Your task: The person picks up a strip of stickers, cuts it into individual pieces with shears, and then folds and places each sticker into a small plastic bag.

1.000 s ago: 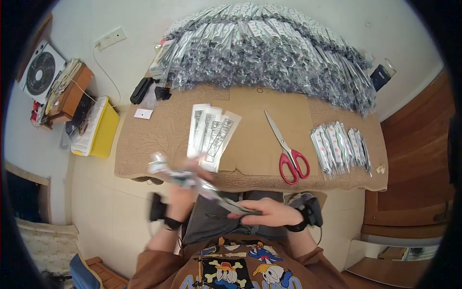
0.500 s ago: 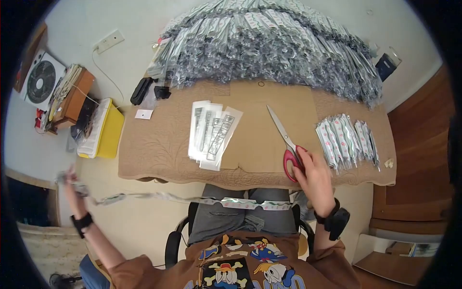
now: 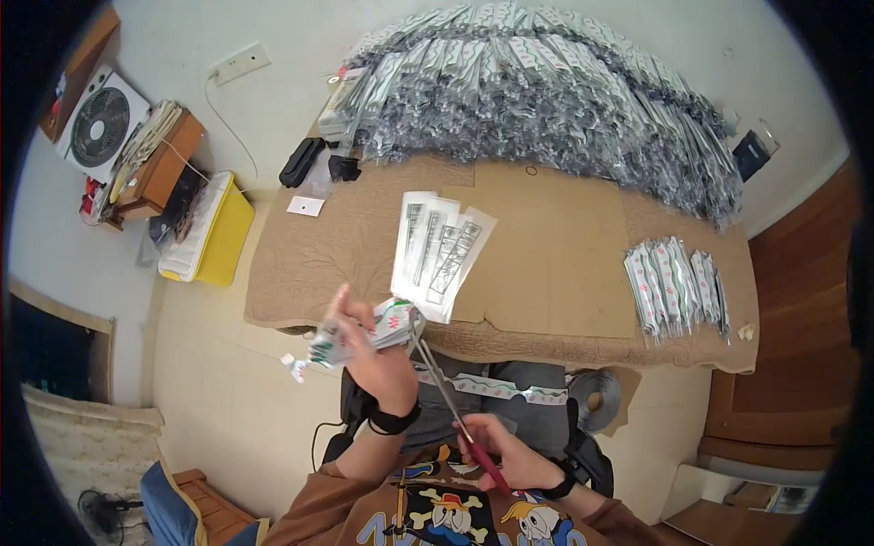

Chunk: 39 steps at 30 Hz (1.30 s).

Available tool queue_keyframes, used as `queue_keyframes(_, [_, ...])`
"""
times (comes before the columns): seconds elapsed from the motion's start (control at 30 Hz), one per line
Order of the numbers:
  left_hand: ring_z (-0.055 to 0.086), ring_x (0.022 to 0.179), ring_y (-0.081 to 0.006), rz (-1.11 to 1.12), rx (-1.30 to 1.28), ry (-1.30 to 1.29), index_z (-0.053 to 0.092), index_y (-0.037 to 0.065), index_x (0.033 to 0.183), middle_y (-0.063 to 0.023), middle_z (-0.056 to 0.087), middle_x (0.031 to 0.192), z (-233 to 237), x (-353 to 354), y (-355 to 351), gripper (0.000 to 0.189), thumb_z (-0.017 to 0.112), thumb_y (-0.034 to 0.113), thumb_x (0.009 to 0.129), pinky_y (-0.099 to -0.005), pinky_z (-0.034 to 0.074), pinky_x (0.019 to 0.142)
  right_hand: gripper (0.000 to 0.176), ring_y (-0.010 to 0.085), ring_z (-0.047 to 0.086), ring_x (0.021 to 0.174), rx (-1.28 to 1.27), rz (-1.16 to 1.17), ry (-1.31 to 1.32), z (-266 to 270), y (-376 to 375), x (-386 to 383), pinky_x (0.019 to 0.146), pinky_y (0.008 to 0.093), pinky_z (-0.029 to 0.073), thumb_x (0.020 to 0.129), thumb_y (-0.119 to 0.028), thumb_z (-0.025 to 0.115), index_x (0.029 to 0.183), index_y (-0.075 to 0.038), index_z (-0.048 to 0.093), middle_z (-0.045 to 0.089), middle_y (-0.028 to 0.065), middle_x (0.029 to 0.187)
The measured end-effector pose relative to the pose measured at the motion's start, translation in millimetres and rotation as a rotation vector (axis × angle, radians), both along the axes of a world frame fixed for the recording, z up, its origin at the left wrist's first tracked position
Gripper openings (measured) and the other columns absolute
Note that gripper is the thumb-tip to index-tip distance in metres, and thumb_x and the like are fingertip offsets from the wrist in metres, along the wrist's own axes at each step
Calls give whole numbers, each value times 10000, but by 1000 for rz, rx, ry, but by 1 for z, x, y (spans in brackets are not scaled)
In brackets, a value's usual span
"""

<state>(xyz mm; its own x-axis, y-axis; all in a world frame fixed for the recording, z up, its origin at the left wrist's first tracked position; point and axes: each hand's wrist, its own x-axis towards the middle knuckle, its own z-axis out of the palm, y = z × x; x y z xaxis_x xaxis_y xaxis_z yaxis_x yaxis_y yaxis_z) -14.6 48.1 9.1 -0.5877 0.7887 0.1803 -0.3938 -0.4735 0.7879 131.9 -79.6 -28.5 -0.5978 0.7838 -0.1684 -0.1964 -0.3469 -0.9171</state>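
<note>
A surface [image 3: 300,273] covered with tan quilted cloth is set against a white wall [image 3: 300,36]. A socket [image 3: 238,64] is fixed to the wall, and a cable [image 3: 232,136] is led down from it. To the left, a white fan [image 3: 98,114], a wooden cabinet [image 3: 173,150] stacked with papers and a yellow box [image 3: 228,241] are placed on the pale floor [image 3: 209,391]. Brown wood panelling [image 3: 801,300] is seen at the right. The room is evenly lit.
</note>
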Motion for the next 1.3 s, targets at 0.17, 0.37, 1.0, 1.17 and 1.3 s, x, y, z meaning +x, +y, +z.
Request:
queue_keyframes(0.17, [363,684,-103,27,40,336,432,-18,1108,-24,352,776,-31,4,-15,322,341,245,947,-239,343,654,911,128,470,838,-120,27,58,8,11,-10,756,260,412,621,-470,719,1281,-73,234,437,54,1004])
queue_keyframes(0.37, [373,693,-115,49,93,696,434,-25,1063,-68,406,834,-30,12,-25,308,310,233,949,-255,343,650,865,127,470,829,-112,-81,104,13,13,-12,741,259,417,682,-513,653,1282,-67,218,438,58,987])
queue_keyframes(1.0, [481,730,-150,-367,-170,63,465,-26,1053,-23,386,696,-11,13,-13,266,361,189,936,-326,397,852,329,133,538,608,233,-669,-624,34,45,44,512,246,436,769,-21,588,1066,-58,450,524,50,786])
queue_keyframes(1.17, [478,596,-139,-886,-272,-200,479,-14,1070,8,342,632,-11,17,-26,283,384,211,926,-376,426,861,284,245,565,756,832,-748,-1381,53,84,90,649,328,459,743,-89,641,997,-30,528,548,114,930])
queue_keyframes(1.3, [485,631,-118,-1138,-329,-228,466,-12,1101,7,392,676,-12,29,-39,296,423,214,915,-322,436,770,428,336,452,1046,981,-640,-1200,68,83,70,873,404,378,706,-123,651,1101,-24,519,455,164,1168])
